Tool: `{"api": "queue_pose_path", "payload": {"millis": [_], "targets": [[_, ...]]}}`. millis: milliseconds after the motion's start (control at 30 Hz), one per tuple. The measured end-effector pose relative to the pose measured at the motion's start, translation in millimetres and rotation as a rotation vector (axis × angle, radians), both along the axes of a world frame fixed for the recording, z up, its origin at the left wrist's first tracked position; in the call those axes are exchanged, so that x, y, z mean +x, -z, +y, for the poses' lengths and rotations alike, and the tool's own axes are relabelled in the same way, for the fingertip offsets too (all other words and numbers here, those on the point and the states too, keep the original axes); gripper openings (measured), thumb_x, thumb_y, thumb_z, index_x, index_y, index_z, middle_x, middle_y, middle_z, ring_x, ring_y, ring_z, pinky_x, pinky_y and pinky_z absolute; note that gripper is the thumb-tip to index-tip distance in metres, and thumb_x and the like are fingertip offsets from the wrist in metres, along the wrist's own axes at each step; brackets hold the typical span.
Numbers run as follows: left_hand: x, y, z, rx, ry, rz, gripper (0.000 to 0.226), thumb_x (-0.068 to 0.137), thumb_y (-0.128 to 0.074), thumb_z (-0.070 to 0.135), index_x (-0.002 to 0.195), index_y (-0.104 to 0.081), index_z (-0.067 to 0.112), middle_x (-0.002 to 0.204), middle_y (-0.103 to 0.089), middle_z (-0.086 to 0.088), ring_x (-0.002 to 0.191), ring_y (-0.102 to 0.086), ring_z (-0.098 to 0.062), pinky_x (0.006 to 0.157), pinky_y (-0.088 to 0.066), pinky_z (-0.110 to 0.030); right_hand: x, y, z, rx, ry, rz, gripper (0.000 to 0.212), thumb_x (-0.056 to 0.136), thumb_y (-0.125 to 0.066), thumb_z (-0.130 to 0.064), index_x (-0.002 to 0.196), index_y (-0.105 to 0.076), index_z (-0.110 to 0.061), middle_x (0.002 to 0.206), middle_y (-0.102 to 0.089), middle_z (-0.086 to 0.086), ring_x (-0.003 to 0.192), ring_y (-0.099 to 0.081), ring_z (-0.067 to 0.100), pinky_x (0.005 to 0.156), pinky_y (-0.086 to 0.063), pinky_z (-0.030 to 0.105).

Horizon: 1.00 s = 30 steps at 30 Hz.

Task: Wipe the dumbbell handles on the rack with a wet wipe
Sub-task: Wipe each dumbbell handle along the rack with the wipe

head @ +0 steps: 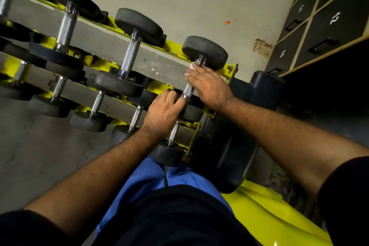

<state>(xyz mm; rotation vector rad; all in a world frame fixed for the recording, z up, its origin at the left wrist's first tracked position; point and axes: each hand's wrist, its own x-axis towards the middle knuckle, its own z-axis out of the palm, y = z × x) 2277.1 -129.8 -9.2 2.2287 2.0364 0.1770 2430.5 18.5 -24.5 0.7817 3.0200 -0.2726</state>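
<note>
A yellow dumbbell rack [229, 70] runs from upper left to the centre, with several black dumbbells on its tiers. The rightmost top dumbbell [205, 51] has a knurled steel handle [188, 89]. My right hand [209, 86] lies over the upper part of that handle and presses a white wet wipe [193, 65] around it; only a bit of the wipe shows past the fingers. My left hand [163, 110] rests on the near black head of the same dumbbell, fingers curled over it, fingertips by the handle's lower end.
Two more top-tier dumbbells [131, 54] [65, 26] sit to the left, smaller ones on the lower tiers [173, 134]. Black numbered lockers [327, 20] stand at upper right. A black padded bench part [235, 146] and yellow frame [269, 211] are at my right.
</note>
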Motion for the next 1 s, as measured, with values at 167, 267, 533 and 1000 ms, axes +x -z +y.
{"api": "queue_pose_path", "payload": {"millis": [167, 267, 533, 1000], "targets": [[1.9, 5.7, 1.4, -0.001, -0.026, 0.000, 0.036, 0.066, -0.080, 0.011, 0.094, -0.057, 0.012, 0.087, -0.052, -0.008, 0.078, -0.052, -0.026, 0.067, -0.045, -0.034, 4.3, 3.6, 9.1, -0.012, 0.008, 0.094, 0.048, 0.088, -0.040, -0.001, 0.131, -0.061, -0.002, 0.139, -0.058, 0.017, 0.136, -0.047, 0.032, 0.114, -0.036, 0.048], [1.7, 6.1, 1.9, 0.002, -0.050, -0.035, 0.031, 0.073, -0.076, 0.012, 0.097, -0.057, 0.012, 0.089, -0.053, -0.010, 0.081, -0.052, -0.028, 0.070, -0.045, -0.037, 3.4, 6.9, -5.4, -0.037, -0.171, 0.108, 0.046, 0.088, -0.038, -0.007, 0.125, -0.066, -0.004, 0.132, -0.064, 0.014, 0.132, -0.052, 0.031, 0.115, -0.035, 0.050], [-3.7, -12.9, 0.1, -0.178, -0.127, -0.423, 0.066, 0.078, -0.060, 0.066, 0.119, -0.060, 0.014, 0.117, -0.059, -0.004, 0.107, -0.054, -0.019, 0.090, -0.045, -0.031, 8.8, 12.1, -11.8, -0.039, -0.209, 0.113, 0.044, 0.084, -0.062, -0.002, 0.127, -0.064, -0.007, 0.133, -0.063, 0.012, 0.133, -0.051, 0.030, 0.117, -0.032, 0.049], [-2.5, -3.0, -9.7, -0.100, -0.312, -0.678, 0.069, 0.074, -0.059, 0.069, 0.116, -0.064, 0.015, 0.124, -0.060, -0.002, 0.118, -0.052, -0.013, 0.094, -0.045, -0.028, 9.9, 1.4, 12.3, 0.026, -0.238, 0.076, 0.040, 0.087, -0.060, -0.005, 0.125, -0.068, -0.015, 0.131, -0.066, 0.005, 0.130, -0.055, 0.023, 0.114, -0.035, 0.048]]}}
